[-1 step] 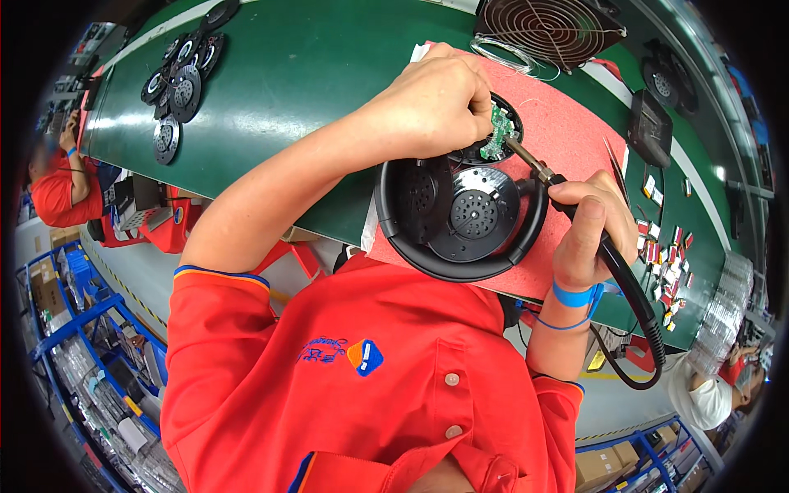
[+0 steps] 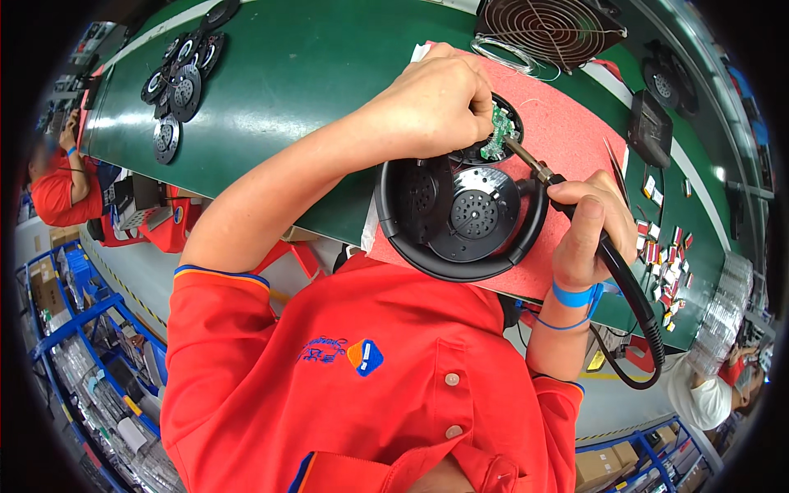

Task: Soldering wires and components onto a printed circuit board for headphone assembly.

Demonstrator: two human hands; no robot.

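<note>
A pair of black headphones lies on a pink mat, its round perforated speaker plate facing up. At the far ear cup sits a green circuit board. My right hand is closed around the handle of a soldering iron, whose metal tip reaches the board's near edge. My left hand is closed in a pinch at the board's left side. Whatever lies between those fingertips is hidden by the hand.
A fan with a round wire grille stands at the back, a coil of white wire before it. Several small battery packs lie at right. Black speaker plates lie at far left. The iron's black cable loops beside my right wrist.
</note>
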